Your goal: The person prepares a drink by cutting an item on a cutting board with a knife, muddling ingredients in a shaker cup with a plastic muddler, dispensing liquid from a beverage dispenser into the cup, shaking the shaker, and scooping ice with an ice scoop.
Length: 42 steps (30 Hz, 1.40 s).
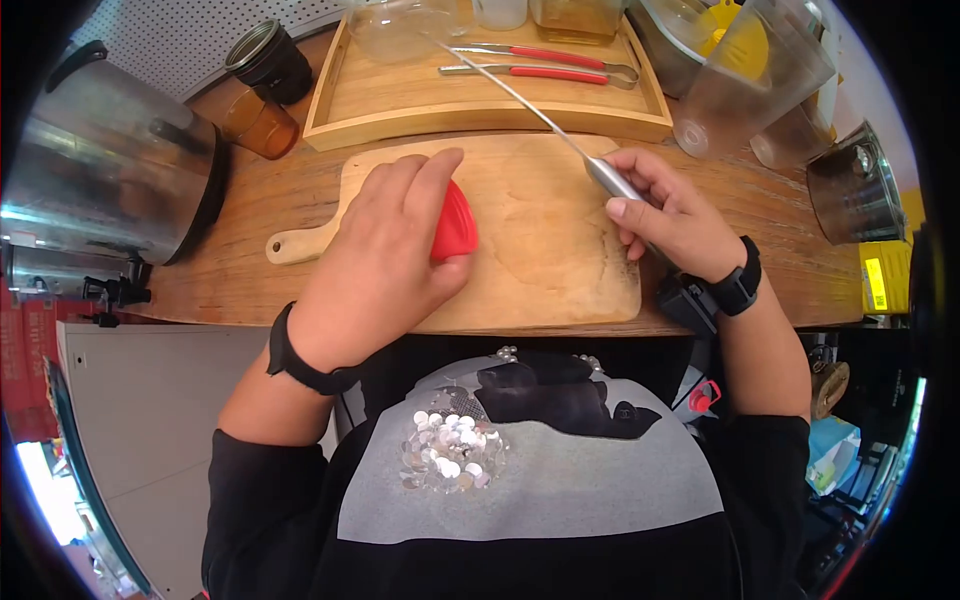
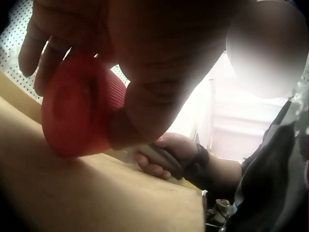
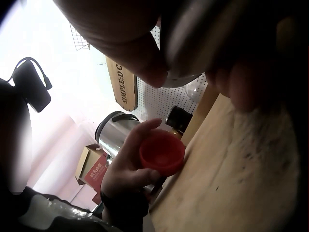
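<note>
Hands (image 1: pixel 390 225) (image 1: pixel 690 222) grip red cup (image 1: pixel 457 222), knife (image 1: pixel 608 176); open board (image 1: pixel 545 235) between; tray edge (image 1: pixel 490 124) beyond.

I have a brown wooden bench (image 1: pixel 215 290) across my head view, its grain plain along the front edge. Behind its back left corner rises a white pegboard (image 1: pixel 190 35), dotted with small holes. Past the right edge I make out a pale wall (image 1: pixel 870 95). Below the front left corner is a whitish cabinet (image 1: pixel 170 410), with red boxes (image 1: pixel 25 345) to its left. From the right wrist I get a brown sign (image 3: pixel 121 84) in black lettering beside the pegboard, and a wire grid (image 3: pixel 78 36) above. Glare bleaches much of that side, turning pinkish lower down; I can't tell its source.
</note>
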Each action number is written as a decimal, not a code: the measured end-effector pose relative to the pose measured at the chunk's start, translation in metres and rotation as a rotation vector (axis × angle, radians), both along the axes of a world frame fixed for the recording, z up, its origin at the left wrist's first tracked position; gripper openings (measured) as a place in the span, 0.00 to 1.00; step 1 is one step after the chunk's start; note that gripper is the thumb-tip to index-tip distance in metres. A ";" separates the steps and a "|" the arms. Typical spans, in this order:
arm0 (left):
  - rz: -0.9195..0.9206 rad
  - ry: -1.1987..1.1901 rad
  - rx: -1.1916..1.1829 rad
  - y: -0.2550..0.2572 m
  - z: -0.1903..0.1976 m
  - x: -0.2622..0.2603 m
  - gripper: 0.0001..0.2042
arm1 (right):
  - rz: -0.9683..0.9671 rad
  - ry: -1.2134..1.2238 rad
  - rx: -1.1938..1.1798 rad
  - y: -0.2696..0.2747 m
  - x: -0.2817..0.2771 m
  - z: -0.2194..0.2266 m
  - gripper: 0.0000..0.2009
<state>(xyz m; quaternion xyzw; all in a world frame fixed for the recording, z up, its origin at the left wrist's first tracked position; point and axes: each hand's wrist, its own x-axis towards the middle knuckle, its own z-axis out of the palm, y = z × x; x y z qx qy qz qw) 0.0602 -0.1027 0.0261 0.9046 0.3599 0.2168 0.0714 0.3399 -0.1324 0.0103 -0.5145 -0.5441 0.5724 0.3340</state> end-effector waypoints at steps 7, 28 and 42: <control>0.038 -0.023 -0.075 0.004 -0.004 0.003 0.31 | 0.008 -0.035 -0.115 -0.048 -0.014 0.019 0.20; 0.126 -0.025 -0.019 0.001 -0.003 0.004 0.31 | 0.210 -0.432 0.263 -0.062 -0.026 0.015 0.15; 0.171 -0.035 -0.071 0.003 -0.005 0.004 0.30 | 0.185 -0.377 0.289 -0.059 -0.025 0.011 0.16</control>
